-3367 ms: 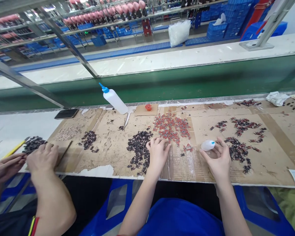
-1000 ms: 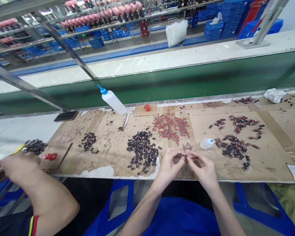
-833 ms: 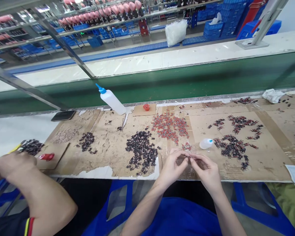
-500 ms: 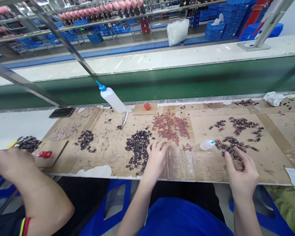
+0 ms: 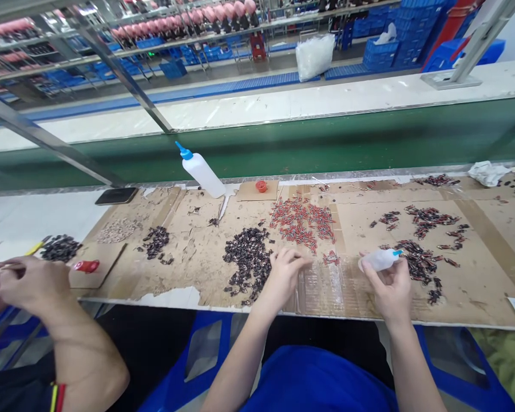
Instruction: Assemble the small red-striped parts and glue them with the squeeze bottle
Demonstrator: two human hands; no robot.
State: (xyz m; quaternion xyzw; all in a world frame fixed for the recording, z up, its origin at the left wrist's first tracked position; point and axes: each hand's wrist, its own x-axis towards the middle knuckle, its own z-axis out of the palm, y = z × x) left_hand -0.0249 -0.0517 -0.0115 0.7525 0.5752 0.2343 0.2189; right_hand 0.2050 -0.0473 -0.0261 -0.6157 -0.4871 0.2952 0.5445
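My right hand [image 5: 390,292] is closed around a small white squeeze bottle [image 5: 378,260] with a blue tip. The bottle lies tilted, its tip pointing right over a pile of red-and-black assembled pieces [image 5: 420,260]. My left hand [image 5: 285,277] rests low on the cardboard, its fingers bent together; what they hold, if anything, is hidden. Beside it on the left spreads a heap of small black parts [image 5: 245,257]. Just beyond its fingers lie many small red parts with metal ends [image 5: 298,220].
A larger white bottle with a blue nozzle [image 5: 203,174] leans near the back edge. A red cap [image 5: 261,186] sits on a cardboard piece. At left, another person's hands [image 5: 30,280] work near a red container [image 5: 86,266] and a dark phone-like slab [image 5: 117,196].
My right hand has moved left from the assembled pieces and picked up the small bottle, which was lying on the cardboard. My left hand stays nearly in place, fingers drawn closer.
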